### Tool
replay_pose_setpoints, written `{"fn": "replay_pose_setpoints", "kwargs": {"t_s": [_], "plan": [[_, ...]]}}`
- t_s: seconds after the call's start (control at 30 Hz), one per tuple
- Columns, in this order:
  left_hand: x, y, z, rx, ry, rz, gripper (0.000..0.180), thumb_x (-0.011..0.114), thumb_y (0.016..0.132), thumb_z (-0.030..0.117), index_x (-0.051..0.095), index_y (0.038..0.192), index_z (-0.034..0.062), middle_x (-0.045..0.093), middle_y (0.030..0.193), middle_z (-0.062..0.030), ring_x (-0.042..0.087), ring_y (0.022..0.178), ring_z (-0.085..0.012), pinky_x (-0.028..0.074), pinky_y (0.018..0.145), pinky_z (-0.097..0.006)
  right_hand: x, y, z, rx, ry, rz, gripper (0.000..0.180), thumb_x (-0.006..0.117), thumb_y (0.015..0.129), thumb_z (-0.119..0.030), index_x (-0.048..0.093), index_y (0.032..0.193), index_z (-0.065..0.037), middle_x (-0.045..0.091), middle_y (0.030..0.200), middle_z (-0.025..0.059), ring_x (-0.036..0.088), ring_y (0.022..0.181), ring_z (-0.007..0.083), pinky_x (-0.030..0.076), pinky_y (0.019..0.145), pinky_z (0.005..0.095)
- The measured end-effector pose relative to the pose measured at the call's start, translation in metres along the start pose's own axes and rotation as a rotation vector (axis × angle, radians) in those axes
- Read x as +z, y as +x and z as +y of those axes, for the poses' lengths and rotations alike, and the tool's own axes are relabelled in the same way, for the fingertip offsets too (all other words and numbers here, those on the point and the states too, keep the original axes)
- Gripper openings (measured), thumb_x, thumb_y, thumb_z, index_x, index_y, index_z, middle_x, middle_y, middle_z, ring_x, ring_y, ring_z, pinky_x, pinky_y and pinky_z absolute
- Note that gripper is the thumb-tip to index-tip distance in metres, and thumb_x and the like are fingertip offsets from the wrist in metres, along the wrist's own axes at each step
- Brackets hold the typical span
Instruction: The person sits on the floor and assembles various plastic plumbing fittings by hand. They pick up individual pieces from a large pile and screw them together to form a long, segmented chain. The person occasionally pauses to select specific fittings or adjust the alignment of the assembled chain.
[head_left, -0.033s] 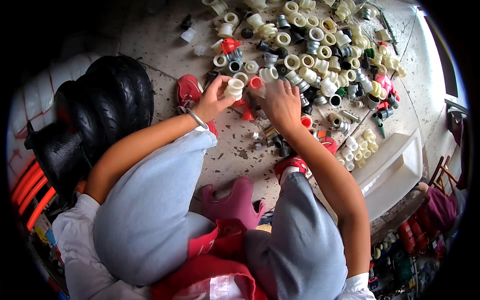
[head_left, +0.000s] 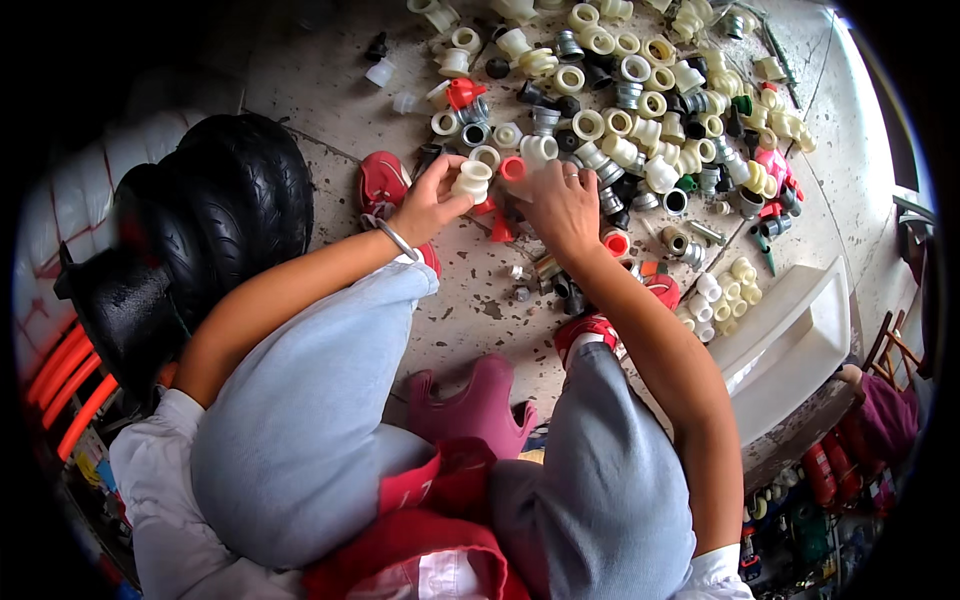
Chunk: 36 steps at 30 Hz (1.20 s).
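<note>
Upper garment: white, loose sleeves [head_left: 160, 465], fabric creased. Legwear: light-blue denim trousers [head_left: 290, 385], washed-out tone, soft folds. Lap: red cloth [head_left: 410, 530] with pale markings, curved edge framing a white fabric patch [head_left: 440, 572]; garment type unclear. Left hand [head_left: 432, 203]: smooth silver-coloured bangle [head_left: 397, 240] at wrist. Right hand [head_left: 565, 210]: slim ring [head_left: 571, 176], one finger. Footwear: red shoes [head_left: 382, 180], whitish detailing; pale sock [head_left: 590, 342] at right ankle.
</note>
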<state>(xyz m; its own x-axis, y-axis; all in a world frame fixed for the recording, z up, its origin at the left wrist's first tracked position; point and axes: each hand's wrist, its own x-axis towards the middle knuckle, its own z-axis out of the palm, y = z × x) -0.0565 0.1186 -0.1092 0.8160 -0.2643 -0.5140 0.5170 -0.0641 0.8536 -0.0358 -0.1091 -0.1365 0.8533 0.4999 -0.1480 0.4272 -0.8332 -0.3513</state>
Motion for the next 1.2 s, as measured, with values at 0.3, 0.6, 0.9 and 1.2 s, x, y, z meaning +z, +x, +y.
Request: {"fn": "replay_pose_setpoints", "kwargs": {"t_s": [0.3,0.6,0.9,1.2], "plan": [[0.003,-0.003,0.019,-0.007,-0.122,-0.223,0.055,0.066,0.084,0.004,0.041,0.132,0.0064,0.053,0.125,-0.0073,0.052,0.118,-0.017,0.044,0.102,-0.036,-0.045,-0.03,-0.014,0.19,0.994,0.042,0.051,0.078,0.074,-0.01,0.051,0.117,-0.002,0.058,0.119,0.0183,0.063,0.103,0.0331,0.052,0.084,0.0402],[0.019,-0.008,0.055,-0.033,-0.144,-0.255,0.056,0.066,0.085,0.001,0.039,0.133,0.0075,0.051,0.124,-0.0073,0.052,0.118,-0.0163,0.044,0.103,-0.035,-0.074,-0.035,-0.02,0.156,0.956,0.278,0.05,0.078,0.077,-0.009,0.052,0.119,-0.002,0.065,0.112,0.017,0.065,0.1,0.0302,0.051,0.086,0.0372],[0.033,-0.006,0.064,-0.022,-0.004,-0.255,0.053,0.069,0.084,0.002,0.043,0.13,0.0067,0.053,0.127,-0.0071,0.054,0.12,-0.0179,0.045,0.102,-0.035,-0.082,-0.038,-0.007,-0.003,0.563,0.33,0.065,0.081,0.07,-0.017,0.053,0.127,-0.008,0.067,0.107,0.007,0.059,0.096,0.0265,0.044,0.084,0.0384],[0.063,-0.001,0.097,-0.08,0.291,-0.396,0.055,0.065,0.086,0.002,0.041,0.135,0.0045,0.055,0.118,-0.0108,0.062,0.103,-0.0171,0.051,0.092,-0.033,-0.083,-0.074,0.013,0.055,0.693,0.331,0.051,0.076,0.074,-0.019,0.06,0.123,-0.016,0.06,0.087,0.008,0.062,0.078,0.0275,0.051,0.064,0.0366]]}}
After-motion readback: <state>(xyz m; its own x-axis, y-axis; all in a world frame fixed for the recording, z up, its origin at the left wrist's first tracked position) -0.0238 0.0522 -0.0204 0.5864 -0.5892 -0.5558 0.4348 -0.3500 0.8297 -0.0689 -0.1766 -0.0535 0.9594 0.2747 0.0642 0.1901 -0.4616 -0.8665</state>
